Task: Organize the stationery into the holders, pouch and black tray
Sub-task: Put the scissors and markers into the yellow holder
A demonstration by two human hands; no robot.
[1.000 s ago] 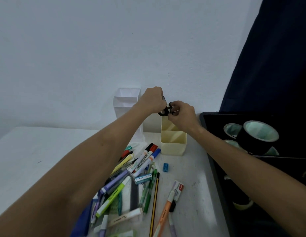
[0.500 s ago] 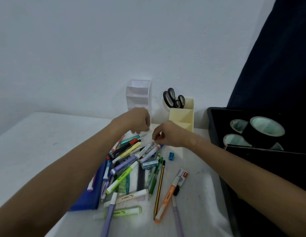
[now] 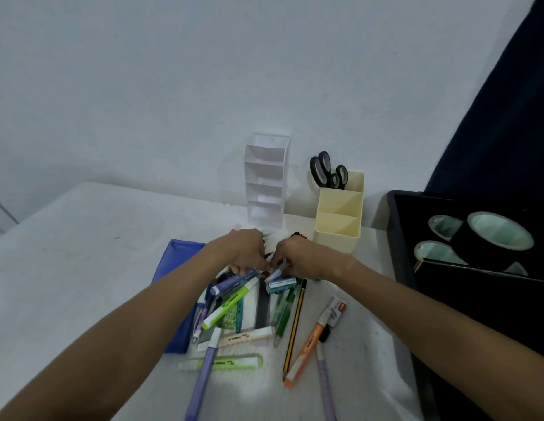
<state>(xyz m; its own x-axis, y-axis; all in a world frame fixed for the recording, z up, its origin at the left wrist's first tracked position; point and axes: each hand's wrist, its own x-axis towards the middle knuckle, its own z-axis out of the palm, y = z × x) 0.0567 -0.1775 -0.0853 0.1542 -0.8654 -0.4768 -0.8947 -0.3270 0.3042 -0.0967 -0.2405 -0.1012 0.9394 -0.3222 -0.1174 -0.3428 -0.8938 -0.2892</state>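
Note:
Both hands are down in a pile of markers, highlighters and pens (image 3: 234, 311) on the white table. My left hand (image 3: 245, 250) curls its fingers round a purple marker (image 3: 234, 281) at the top of the pile. Close beside it, my right hand (image 3: 299, 258) pinches a lilac-tipped marker (image 3: 278, 273) just above a small white-and-blue eraser box (image 3: 281, 284). Black scissors (image 3: 327, 173) stand in the back cell of the cream holder (image 3: 337, 235). The white tiered holder (image 3: 266, 183) stands against the wall. A blue pouch (image 3: 176, 262) lies under my left forearm.
The black tray (image 3: 400, 238) fills the right side and holds rolls of black tape (image 3: 492, 238). A yellow-black pencil (image 3: 293, 329), an orange highlighter (image 3: 304, 350) and a lilac pen (image 3: 325, 387) lie loose at the front. The wall is close behind the holders.
The scissors were let go into the cream holder. Both hands came down from the holder to the pile, and now grip markers there.

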